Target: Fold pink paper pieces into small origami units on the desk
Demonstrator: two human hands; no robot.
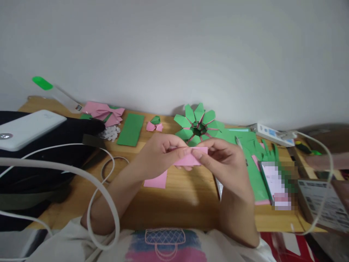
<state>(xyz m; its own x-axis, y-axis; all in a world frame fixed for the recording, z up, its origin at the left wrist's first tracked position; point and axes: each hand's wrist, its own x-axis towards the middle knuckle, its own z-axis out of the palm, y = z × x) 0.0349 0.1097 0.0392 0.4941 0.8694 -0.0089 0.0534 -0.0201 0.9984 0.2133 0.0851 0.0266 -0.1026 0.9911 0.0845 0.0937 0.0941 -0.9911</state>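
Both my hands meet above the wooden table (188, 200) and pinch a folded pink paper strip (191, 157). My left hand (160, 153) grips its left end with thumb and fingers pressed together. My right hand (220, 160) holds the right end, fingers curled round it. Just behind my hands stands a round green-and-pink folded paper wreath (197, 124). A pink paper square (156, 180) lies flat on the table under my left wrist.
A green paper rectangle (131, 129), small pink and green folded pieces (155, 124) and a pink folded stack (105, 112) lie at the back. Green sheets (252, 160) and a phone (275, 185) are at right. A white power bank (25, 129) on black cloth and white cables (89, 178) are at left.
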